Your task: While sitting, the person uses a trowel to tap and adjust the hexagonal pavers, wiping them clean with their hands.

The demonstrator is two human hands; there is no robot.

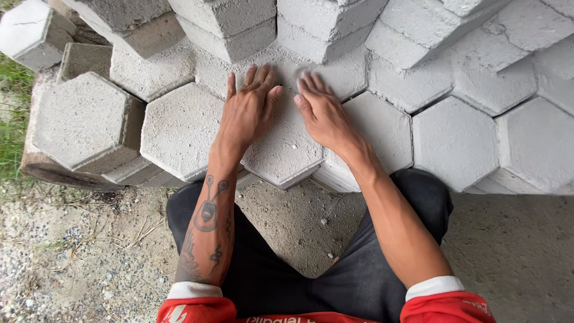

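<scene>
Stack of grey hexagonal pavers [454,137]; one hexagonal paver [284,146] juts over its near edge. Left hand [246,110] and right hand [323,113] lie flat on this paver, fingers extended, gripping nothing.

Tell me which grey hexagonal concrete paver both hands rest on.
The front-centre grey hexagonal concrete paver, overhanging the stack's edge; left hand and right hand lie flat on it.
</scene>
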